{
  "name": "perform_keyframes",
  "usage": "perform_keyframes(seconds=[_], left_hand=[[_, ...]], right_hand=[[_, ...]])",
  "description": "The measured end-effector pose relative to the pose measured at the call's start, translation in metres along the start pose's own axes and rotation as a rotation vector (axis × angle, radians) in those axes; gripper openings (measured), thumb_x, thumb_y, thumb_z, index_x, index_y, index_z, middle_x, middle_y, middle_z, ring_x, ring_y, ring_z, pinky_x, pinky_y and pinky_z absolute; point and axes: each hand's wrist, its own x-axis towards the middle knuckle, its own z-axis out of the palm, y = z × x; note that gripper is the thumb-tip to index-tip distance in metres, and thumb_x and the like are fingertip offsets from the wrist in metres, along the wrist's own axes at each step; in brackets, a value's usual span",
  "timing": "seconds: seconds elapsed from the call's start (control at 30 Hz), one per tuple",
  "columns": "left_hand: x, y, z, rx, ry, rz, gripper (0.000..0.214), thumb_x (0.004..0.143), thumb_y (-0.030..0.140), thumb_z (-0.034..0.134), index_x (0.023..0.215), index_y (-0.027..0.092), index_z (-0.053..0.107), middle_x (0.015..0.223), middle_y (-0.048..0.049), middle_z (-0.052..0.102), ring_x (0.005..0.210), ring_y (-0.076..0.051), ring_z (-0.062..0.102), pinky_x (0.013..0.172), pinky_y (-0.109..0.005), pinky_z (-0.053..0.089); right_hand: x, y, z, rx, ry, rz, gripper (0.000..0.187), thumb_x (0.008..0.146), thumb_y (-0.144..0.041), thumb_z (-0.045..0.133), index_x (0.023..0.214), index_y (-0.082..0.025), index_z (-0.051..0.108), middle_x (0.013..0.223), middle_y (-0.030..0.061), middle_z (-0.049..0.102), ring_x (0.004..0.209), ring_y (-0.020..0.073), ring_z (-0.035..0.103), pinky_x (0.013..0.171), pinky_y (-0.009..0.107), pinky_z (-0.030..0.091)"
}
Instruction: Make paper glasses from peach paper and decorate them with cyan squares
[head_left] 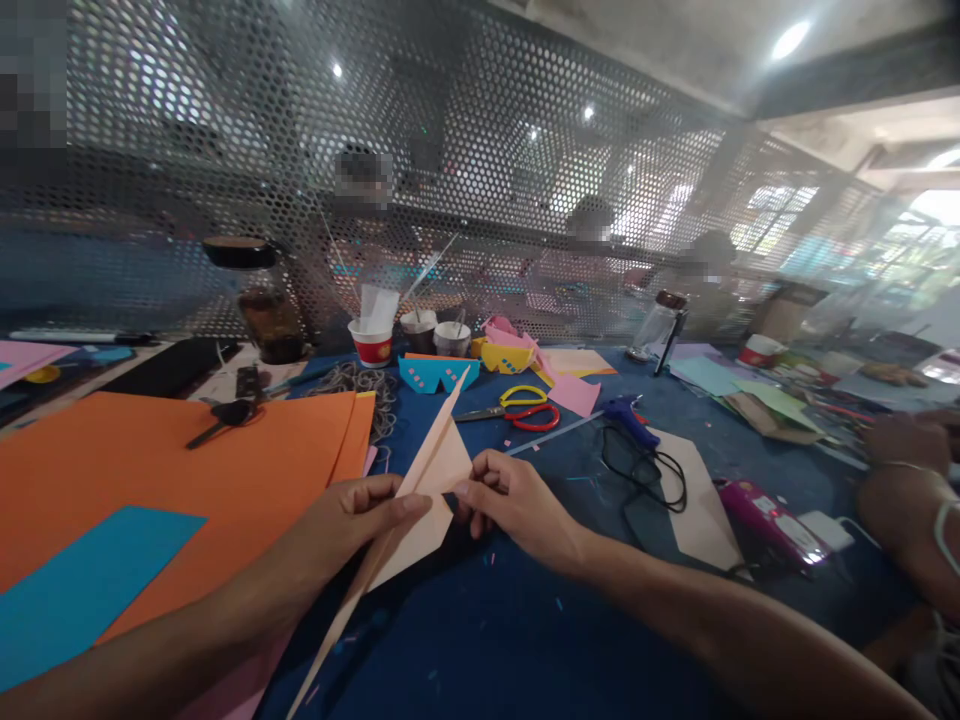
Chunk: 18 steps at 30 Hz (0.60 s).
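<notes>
1. The left hand (364, 508) comes in from the near left, its forearm passing over the orange sheets (255, 450) on the left side of the desk (600, 650).
2. It pinches the folded peach paper (412, 550), thumb laid flat along the top and pointing right, fingers curled behind the long fold.
3. The right hand (521, 495) reaches in from the near right, forearm angled up and inward, the wrist nearly in line with it.
4. Its thumb and index finger press together on the paper's right edge, beside a small notch; the other fingers curl in toward the palm.
5. The paper is between the two hands, over the middle of the desk toward its near edge. It tilts, one narrow tip toward the far edge, the other end trailing to the near left.
6. Beyond the hands, toward the desk's far edge, lie scissors (529, 412) with red and yellow handles, and blue paper glasses (426, 374) stand behind the paper's tip.
7. A blue glue gun (634, 420) lies right of the scissors; nearer the right edge is another person's arm (900, 500).
</notes>
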Motion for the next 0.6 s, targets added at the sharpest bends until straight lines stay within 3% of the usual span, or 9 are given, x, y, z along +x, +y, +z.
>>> perform_keyframes(seconds=[0.2,0.3,0.43,0.6], left_hand=[[-0.0042,0.006,0.0045,-0.02,0.031,-0.089,0.019,0.085,0.039,0.08,0.091,0.02,0.081,0.071,-0.0056,0.069,0.057,-0.017,0.057,0.05,-0.028,0.041],[-0.0031,0.0053,0.0029,0.014,0.052,-0.08,0.024,0.085,0.042,0.082,0.078,0.021,0.074,0.061,0.0005,0.056,0.05,-0.013,0.046,0.047,-0.026,0.033],[0.0004,0.0019,-0.0008,0.079,0.09,-0.097,0.047,0.079,0.056,0.088,0.065,0.022,0.058,0.055,0.0072,0.039,0.046,-0.009,0.033,0.045,-0.025,0.025],[0.0001,0.0011,-0.0015,0.103,0.062,-0.122,0.037,0.081,0.056,0.082,0.075,0.022,0.07,0.06,-0.001,0.059,0.048,-0.014,0.048,0.047,-0.029,0.035]], right_hand=[[0.0007,-0.0011,-0.0026,-0.024,0.068,-0.054,0.019,0.097,-0.034,0.071,0.091,-0.018,0.062,0.076,-0.0007,0.071,0.057,0.0092,0.064,0.058,0.024,0.049],[0.0008,-0.0011,-0.0033,-0.029,0.063,-0.049,0.02,0.097,-0.035,0.071,0.092,-0.018,0.062,0.076,-0.0005,0.07,0.057,0.0095,0.064,0.058,0.024,0.049],[0.0007,0.0013,-0.0025,-0.036,0.044,-0.06,0.02,0.097,-0.036,0.07,0.091,-0.019,0.06,0.076,-0.0007,0.071,0.057,0.0094,0.063,0.057,0.024,0.048],[0.002,0.0049,-0.0022,-0.041,0.042,-0.074,0.021,0.096,-0.038,0.07,0.093,-0.02,0.06,0.075,-0.0016,0.07,0.056,0.0099,0.064,0.058,0.025,0.049]])
